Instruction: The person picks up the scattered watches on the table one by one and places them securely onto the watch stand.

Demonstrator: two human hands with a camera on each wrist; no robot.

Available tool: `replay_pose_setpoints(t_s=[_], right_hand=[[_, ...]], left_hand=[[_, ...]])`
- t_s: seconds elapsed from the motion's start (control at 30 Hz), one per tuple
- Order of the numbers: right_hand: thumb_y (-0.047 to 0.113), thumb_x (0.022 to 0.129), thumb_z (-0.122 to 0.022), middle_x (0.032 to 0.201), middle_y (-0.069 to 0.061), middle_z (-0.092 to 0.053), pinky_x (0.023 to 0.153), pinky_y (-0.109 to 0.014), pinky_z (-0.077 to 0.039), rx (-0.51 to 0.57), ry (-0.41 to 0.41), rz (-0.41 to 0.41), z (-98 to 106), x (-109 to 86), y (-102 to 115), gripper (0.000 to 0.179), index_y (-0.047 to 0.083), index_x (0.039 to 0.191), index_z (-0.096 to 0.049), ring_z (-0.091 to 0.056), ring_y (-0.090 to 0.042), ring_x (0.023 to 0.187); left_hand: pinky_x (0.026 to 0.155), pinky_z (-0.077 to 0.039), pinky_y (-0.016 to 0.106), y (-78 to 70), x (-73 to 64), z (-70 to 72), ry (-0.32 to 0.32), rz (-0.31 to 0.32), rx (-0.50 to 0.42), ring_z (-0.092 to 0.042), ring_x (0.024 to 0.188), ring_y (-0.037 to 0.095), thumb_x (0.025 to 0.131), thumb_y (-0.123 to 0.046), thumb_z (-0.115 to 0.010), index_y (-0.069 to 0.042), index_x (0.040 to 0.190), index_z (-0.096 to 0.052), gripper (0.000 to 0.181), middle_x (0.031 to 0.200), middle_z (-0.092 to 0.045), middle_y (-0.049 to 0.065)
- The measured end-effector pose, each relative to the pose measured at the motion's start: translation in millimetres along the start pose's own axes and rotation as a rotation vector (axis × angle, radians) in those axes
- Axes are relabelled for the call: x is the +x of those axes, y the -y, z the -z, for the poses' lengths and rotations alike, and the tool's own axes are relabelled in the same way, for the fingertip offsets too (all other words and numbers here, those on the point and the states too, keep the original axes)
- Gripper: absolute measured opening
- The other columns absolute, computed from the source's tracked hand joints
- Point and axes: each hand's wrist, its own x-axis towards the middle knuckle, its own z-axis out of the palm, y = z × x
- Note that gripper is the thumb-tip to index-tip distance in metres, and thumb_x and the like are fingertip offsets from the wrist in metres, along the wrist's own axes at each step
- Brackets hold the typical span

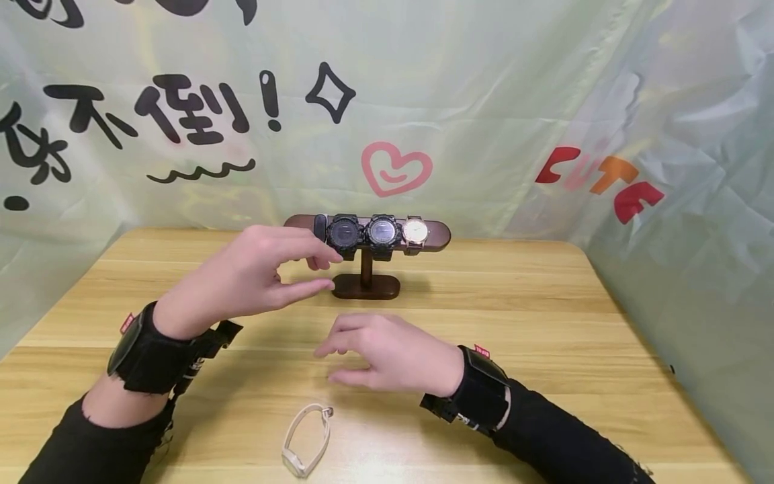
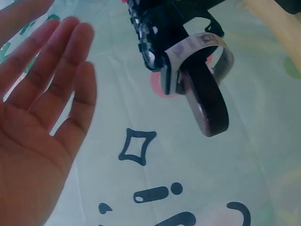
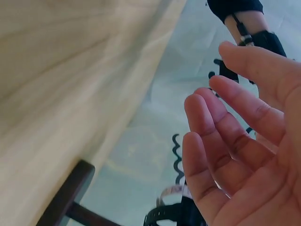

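My left hand (image 1: 260, 272) is raised in front of the left half of a dark wooden watch stand (image 1: 367, 269), holding nothing, its fingers loosely extended. Several watches circle the stand's bar. A narrow band with a dark face and pale strap (image 2: 188, 49) is leftmost, then a black digital watch (image 1: 345, 232), a second black watch with a paler face (image 1: 382, 232), and a round gold-toned watch (image 1: 415, 230). Lower and to the right, my right hand (image 1: 387, 353) hovers over the table with relaxed, empty fingers. Below it a slim white watch (image 1: 293, 461) lies on the table, its strap looped.
The wooden table (image 1: 514, 323) carries the stand near its back edge. Behind and to the right hangs a pale cloth (image 1: 484, 101) with black characters, a pink heart (image 1: 396, 168) and coloured letters. A black strapped device (image 1: 484, 390) is on each wrist.
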Motion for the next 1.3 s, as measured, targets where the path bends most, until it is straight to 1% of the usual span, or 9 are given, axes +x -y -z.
replay_pose_setpoints(t_s=[0.17,0.3,0.43,0.67,0.83,0.97,1.1,1.2,1.3], right_hand=[[0.029,0.100,-0.079,0.114,0.003,-0.073,0.089,-0.009,-0.053,-0.005,0.043,0.040,-8,0.1,3,0.028,0.015,0.124,-0.079,-0.071,-0.007,0.099],[0.030,0.101,-0.078,0.115,0.003,-0.074,0.089,-0.011,-0.053,-0.003,0.064,0.030,-10,0.4,3,0.028,0.015,0.125,-0.079,-0.071,-0.007,0.099],[0.030,0.101,-0.078,0.115,0.002,-0.074,0.091,-0.012,-0.055,-0.013,0.078,0.029,-12,0.9,3,0.027,0.015,0.124,-0.079,-0.071,-0.007,0.101],[0.032,0.100,-0.079,0.118,0.005,-0.075,0.096,-0.015,-0.057,-0.017,0.099,-0.046,-14,1.5,-4,0.028,0.016,0.123,-0.080,-0.072,-0.005,0.106],[0.030,0.099,-0.080,0.116,0.004,-0.076,0.096,-0.015,-0.057,-0.017,0.094,-0.069,-14,0.0,-14,0.027,0.014,0.121,-0.081,-0.072,-0.007,0.104],[0.030,0.098,-0.080,0.115,0.004,-0.076,0.095,-0.017,-0.058,-0.007,0.096,-0.093,-12,0.1,-17,0.027,0.014,0.121,-0.081,-0.072,-0.007,0.104],[0.030,0.098,-0.081,0.116,0.004,-0.076,0.096,-0.019,-0.059,0.002,0.104,-0.119,-9,0.7,-17,0.028,0.015,0.122,-0.081,-0.072,-0.007,0.105],[0.030,0.098,-0.081,0.115,0.005,-0.076,0.095,-0.019,-0.059,0.011,0.105,-0.128,-9,0.5,-18,0.027,0.015,0.121,-0.081,-0.071,-0.006,0.105],[0.029,0.098,-0.080,0.115,0.005,-0.076,0.095,-0.018,-0.059,0.013,0.106,-0.132,-11,-0.2,-21,0.026,0.016,0.120,-0.081,-0.070,-0.005,0.104]], left_hand=[[0.068,-0.058,0.020,-4.3,-2.6,-1.2,0.078,0.012,0.003,-0.068,0.080,0.002,0.085,-0.010,-0.090,-0.015,0.105,-0.079,0.024,0.098,-0.079,-0.008],[0.070,-0.060,0.024,-7.7,-7.4,-5.3,0.135,0.021,0.015,-0.068,0.081,0.002,0.086,-0.010,-0.089,-0.016,0.106,-0.078,0.024,0.093,-0.076,-0.009],[0.070,-0.059,0.022,-10.8,-14.8,-8.8,0.188,0.052,0.028,-0.066,0.080,0.000,0.087,-0.014,-0.088,-0.018,0.104,-0.078,0.020,0.089,-0.073,-0.011],[0.069,-0.058,0.022,-14.2,-31.4,-10.7,0.271,0.111,-0.001,-0.063,0.081,-0.001,0.090,-0.017,-0.087,-0.020,0.105,-0.077,0.018,0.091,-0.071,-0.013],[0.070,-0.058,0.022,-19.6,-41.4,-16.6,0.311,0.155,-0.033,-0.064,0.081,0.001,0.096,-0.031,-0.083,-0.022,0.102,-0.076,0.013,0.090,-0.070,-0.013],[0.067,-0.056,0.021,-29.5,-50.7,-20.9,0.364,0.221,-0.041,-0.061,0.078,-0.002,0.097,-0.050,-0.078,-0.023,0.100,-0.076,0.027,0.086,-0.068,-0.015],[0.061,-0.050,0.018,-41.6,-61.3,-25.1,0.431,0.281,-0.058,-0.055,0.070,-0.004,0.092,-0.065,-0.075,-0.018,0.104,-0.075,0.048,0.083,-0.066,-0.014],[0.056,-0.045,0.017,-51.5,-69.0,-30.4,0.495,0.326,-0.050,-0.047,0.065,-0.004,0.085,-0.075,-0.073,-0.013,0.105,-0.074,0.065,0.078,-0.060,-0.013],[0.052,-0.039,0.019,-62.9,-75.2,-37.2,0.593,0.415,-0.046,-0.040,0.061,-0.002,0.074,-0.084,-0.072,-0.012,0.102,-0.071,0.078,0.072,-0.052,-0.014]])
